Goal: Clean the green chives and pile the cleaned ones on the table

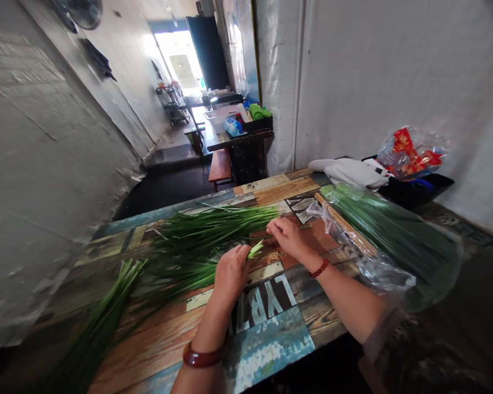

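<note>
My left hand [231, 272] grips a small bunch of green chive stalks [255, 249] near their pale cut ends, with a dark red bangle on that wrist. My right hand [287, 236] rests just beyond it on the table, fingers curled at the ends of a loose pile of chives [205, 232] spread across the patchwork wooden table [267, 328]. A red bead bracelet circles the right wrist. Another bundle of chives [107, 312] lies toward the near left corner.
A large bundle of chives in clear plastic [394, 235] lies on the right. Behind it are a white cloth [349, 171], a dark tray [414, 189] and a bag with red packets [411, 153]. More tables and a bench [219, 164] stand down the corridor.
</note>
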